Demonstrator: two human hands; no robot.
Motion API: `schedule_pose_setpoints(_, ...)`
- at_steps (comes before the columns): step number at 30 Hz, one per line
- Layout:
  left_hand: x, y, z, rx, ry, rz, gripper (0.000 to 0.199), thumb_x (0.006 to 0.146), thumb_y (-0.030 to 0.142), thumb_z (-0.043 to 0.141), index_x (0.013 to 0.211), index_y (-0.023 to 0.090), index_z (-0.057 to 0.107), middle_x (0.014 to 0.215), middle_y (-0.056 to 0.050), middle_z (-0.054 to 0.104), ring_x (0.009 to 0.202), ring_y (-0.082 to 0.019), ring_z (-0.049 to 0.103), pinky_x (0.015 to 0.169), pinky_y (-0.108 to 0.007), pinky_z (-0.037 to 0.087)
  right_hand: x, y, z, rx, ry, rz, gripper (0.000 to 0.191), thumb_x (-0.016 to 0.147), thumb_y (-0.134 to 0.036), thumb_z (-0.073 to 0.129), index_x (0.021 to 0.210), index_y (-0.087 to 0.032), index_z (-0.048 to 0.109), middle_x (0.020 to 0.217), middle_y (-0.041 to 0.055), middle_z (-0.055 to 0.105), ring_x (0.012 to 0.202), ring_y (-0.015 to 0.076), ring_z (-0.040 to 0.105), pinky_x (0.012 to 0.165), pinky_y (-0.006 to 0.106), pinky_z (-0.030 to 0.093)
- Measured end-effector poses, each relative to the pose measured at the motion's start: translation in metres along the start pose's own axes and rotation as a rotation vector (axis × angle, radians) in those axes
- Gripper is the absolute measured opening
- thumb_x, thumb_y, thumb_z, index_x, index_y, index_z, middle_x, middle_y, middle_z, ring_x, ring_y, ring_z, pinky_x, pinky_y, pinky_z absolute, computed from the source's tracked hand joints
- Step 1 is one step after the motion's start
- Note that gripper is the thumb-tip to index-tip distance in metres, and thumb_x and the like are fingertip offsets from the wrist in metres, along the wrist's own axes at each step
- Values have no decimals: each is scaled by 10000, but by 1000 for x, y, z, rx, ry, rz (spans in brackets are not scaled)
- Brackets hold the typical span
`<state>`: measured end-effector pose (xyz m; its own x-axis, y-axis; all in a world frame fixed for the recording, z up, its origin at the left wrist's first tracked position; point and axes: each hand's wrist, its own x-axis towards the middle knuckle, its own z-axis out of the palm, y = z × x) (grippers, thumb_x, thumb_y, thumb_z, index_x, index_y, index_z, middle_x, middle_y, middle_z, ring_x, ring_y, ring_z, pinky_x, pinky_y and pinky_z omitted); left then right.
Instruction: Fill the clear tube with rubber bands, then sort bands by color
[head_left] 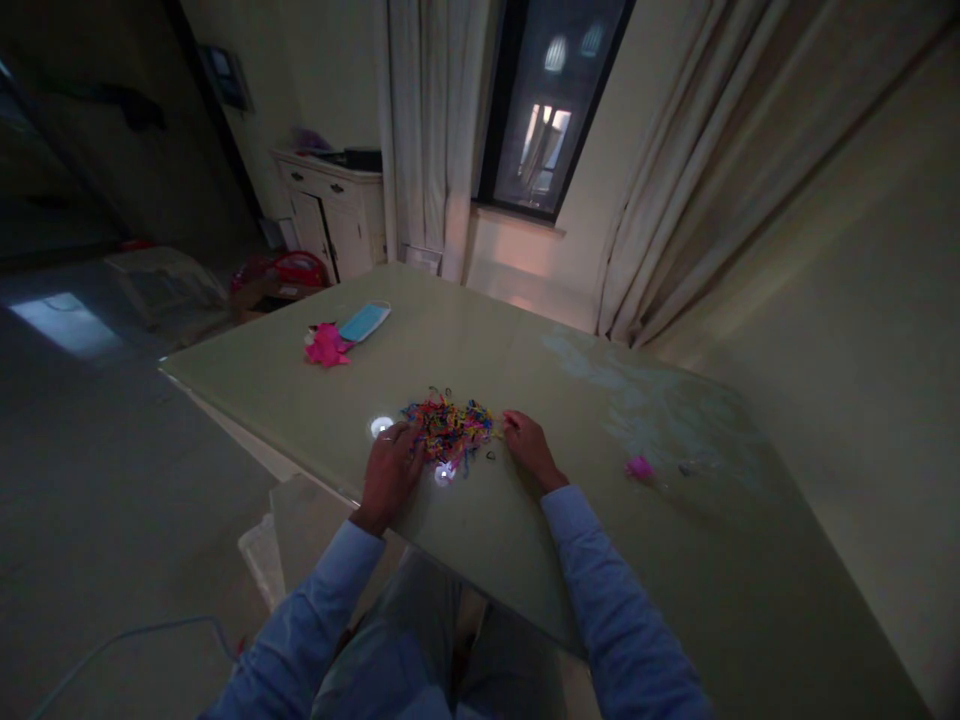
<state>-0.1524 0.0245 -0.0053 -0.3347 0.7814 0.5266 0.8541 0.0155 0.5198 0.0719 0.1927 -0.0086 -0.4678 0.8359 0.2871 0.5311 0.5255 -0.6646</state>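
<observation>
Evidently, in the head view, the pile of small multicoloured loops lay on the desk between the two hands. The left hand was at the pile's left edge, palm down, its fingers bent against the loops; whether it grasped any of them could not be told. The right hand was just beside the pile's right edge, fingers curled in and tips drawn close together; whether something thin was pinched there was too small to tell. One dark loop lay apart from the pile, just to the left of the right hand and slightly nearer the person.

Beyond the left hand and further left, a blue mask lay flat, with a crumpled pink wrapper at its near end. Well to the right of the right hand were a pink scrap and, past it, a small dark bit. Far beyond the left hand, off the desk, stood a white cabinet; a dark-framed window was beyond both hands, between pale curtains.
</observation>
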Motion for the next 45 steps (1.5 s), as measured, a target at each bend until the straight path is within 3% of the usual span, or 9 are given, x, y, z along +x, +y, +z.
schedule_pose_setpoints(5,-8,1,-13,1,113,-221,316,901,325,504,1147,170,628,972,-96,634,721,-204,581,700,-360,516,-35,-6,-18,45,-12,-26,342,866,-221,507,1154,-172,685,1083,115,701,918,207,650,845,359,528)
schedule_pose_setpoints(8,-20,12,-14,-93,96,-239,309,896,340,498,1106,163,639,841,-48,628,610,-168,538,615,-316,485,-65,-4,-36,78,-2,-9,321,881,-268,519,1134,-167,689,1081,125,696,884,208,656,802,362,541)
schedule_pose_setpoints(12,-38,49,5,-254,-119,-92,251,917,324,493,1020,181,672,825,-48,666,645,-162,587,621,-293,482,-111,0,-63,102,7,66,294,904,-329,520,1072,-178,709,1020,107,720,870,212,670,761,345,542)
schedule_pose_setpoints(18,-59,118,47,-450,-444,168,218,926,240,485,1017,211,681,874,-69,690,737,-164,636,713,-294,526,-187,6,-109,88,59,210,281,919,-412,534,974,-232,742,981,80,747,911,233,692,827,368,544)
schedule_pose_setpoints(21,-65,136,63,-472,-566,230,216,919,245,494,1000,225,694,884,-68,707,763,-175,656,727,-301,531,-222,16,-131,85,172,307,308,909,-459,540,959,-237,748,980,93,751,914,251,695,830,384,548)
schedule_pose_setpoints(24,-65,140,75,-427,-598,232,203,891,245,519,959,232,710,881,-63,728,779,-193,677,722,-315,532,-249,29,-144,80,325,408,361,887,-515,547,931,-218,748,959,111,750,888,262,695,815,391,552)
schedule_pose_setpoints(28,-63,136,78,-429,-590,181,204,885,246,525,965,219,711,923,-61,743,829,-202,692,748,-326,534,-260,38,-147,108,417,460,379,867,-530,566,929,-200,741,950,113,750,883,256,693,815,379,549)
schedule_pose_setpoints(41,-67,134,74,-527,-566,154,200,874,245,531,937,212,718,890,-63,736,832,-193,675,763,-318,516,-258,39,-138,60,418,437,384,884,-514,535,953,-193,732,993,128,743,919,264,683,857,399,534)
schedule_pose_setpoints(45,-65,137,70,-601,-581,78,199,849,273,558,910,209,736,858,-57,733,792,-188,655,741,-313,496,-259,42,-139,36,411,426,382,877,-515,538,944,-193,733,979,118,746,913,257,687,853,392,538)
